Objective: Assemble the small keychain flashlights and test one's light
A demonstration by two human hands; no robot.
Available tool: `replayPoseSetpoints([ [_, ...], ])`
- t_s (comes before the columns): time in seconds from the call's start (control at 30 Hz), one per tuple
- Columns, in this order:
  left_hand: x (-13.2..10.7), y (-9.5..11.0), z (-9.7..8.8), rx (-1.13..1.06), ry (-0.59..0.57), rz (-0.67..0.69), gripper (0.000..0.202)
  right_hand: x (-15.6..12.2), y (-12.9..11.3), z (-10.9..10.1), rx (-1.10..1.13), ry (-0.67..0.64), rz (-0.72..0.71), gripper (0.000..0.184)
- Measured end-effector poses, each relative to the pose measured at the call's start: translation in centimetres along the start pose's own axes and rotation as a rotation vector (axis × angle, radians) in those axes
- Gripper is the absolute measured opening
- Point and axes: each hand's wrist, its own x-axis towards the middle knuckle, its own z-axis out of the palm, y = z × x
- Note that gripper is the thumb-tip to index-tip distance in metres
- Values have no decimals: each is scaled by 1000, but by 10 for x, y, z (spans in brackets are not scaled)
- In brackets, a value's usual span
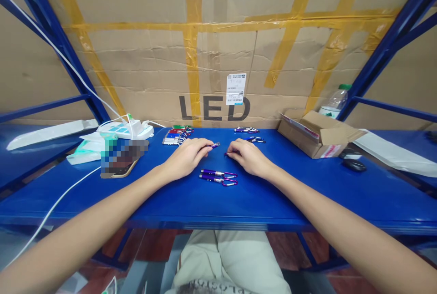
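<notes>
My left hand [189, 156] is closed in a pinch around a purple mini flashlight [215, 145], whose silvery end sticks out past the fingertips. Across a small gap, my right hand [248, 156] is also pinched, with a tiny dark purple piece [225, 154] showing at its fingertips; its kind is mostly hidden. Below the hands lie two purple mini flashlights with carabiner clips, the upper flashlight [212, 173] and the lower flashlight [210, 178]. Beyond my left hand is a row of silver, blue, red and green flashlights [175, 135]. More flashlights [246, 130] lie behind my right hand.
A phone [127, 166], a tissue pack [89, 149] and a white power strip [120, 128] with cables occupy the left side of the blue table [273, 203]. On the right are an opened carton [317, 134], a black mouse [354, 165] and a bottle [336, 101]. Large cardboard [153, 66] stands behind.
</notes>
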Motion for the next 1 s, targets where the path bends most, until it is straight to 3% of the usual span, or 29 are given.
replayPoseSetpoints([
  [0.17, 0, 0, 0, 19, 14, 1, 35, 0, -3, -3, 50, -45, 45, 10],
  [0.73, -2, -1, -1, 63, -11, 15, 34, 1, -9, -6, 168, -4, 92, 9],
  [0.93, -2, -3, 1, 54, -27, 20, 34, 1, -11, -4, 396, 49, 73, 12],
  [1.0, -2, -3, 1, 51, -27, 26, 33, 1, -12, -3, 475, 77, 55, 23],
])
